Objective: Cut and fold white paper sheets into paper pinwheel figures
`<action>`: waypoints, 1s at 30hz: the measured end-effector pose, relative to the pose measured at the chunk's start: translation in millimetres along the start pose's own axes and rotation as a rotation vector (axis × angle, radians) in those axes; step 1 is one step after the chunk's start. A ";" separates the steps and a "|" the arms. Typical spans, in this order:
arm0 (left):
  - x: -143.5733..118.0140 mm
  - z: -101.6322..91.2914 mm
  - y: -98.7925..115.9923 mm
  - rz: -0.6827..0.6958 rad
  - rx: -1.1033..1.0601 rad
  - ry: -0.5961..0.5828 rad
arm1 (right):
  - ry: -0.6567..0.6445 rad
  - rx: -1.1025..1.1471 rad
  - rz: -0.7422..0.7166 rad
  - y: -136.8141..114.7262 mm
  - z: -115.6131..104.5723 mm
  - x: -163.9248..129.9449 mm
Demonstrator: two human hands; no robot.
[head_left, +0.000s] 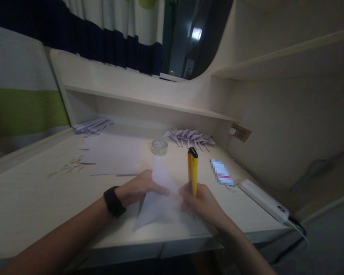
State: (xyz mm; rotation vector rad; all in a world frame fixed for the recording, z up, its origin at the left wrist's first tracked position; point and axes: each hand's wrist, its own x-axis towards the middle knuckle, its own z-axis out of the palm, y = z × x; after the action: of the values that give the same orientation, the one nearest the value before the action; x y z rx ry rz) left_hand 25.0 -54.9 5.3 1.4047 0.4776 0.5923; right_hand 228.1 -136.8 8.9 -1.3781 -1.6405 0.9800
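Note:
My left hand (pixel 140 186), a black band on its wrist, holds a sheet of white paper (pixel 157 208) with pointed corners, its thumb lying across the front. The paper is raised at a slant above the desk near its front edge. In my right hand (pixel 202 200) a yellow utility knife (pixel 192 172) stands almost upright, its black end up. Its lower end is hidden by the fingers and blur. The right fingertips are at the paper's right side; I cannot tell whether they pinch it. A roll of clear tape (pixel 159 147) lies just beyond the paper.
Flat white sheets (pixel 111 152) and thin sticks (pixel 71 166) lie left, with rolled paper sticks (pixel 93 126) behind. Several paper pinwheels (pixel 189 137) lie at the back. A phone (pixel 222 172) and white power bank (pixel 265 200) with cables are right. A shelf (pixel 149 103) spans the back.

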 end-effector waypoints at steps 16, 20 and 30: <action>-3.6 3.4 17.3 0.138 0.046 0.262 | 0.240 0.168 -0.001 1.7 -9.9 -1.8; -2.8 6.3 13.4 0.114 0.016 0.224 | 0.144 0.207 0.024 2.6 -4.8 -2.5; 0.8 10.8 5.4 0.045 -0.036 0.236 | 0.003 0.253 0.061 4.6 9.8 -3.0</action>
State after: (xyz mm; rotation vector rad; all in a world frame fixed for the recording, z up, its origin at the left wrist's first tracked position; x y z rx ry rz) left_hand 31.9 -62.4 11.9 1.3208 0.6208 0.8044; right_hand 221.5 -140.0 0.4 -1.2633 -1.4232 1.1762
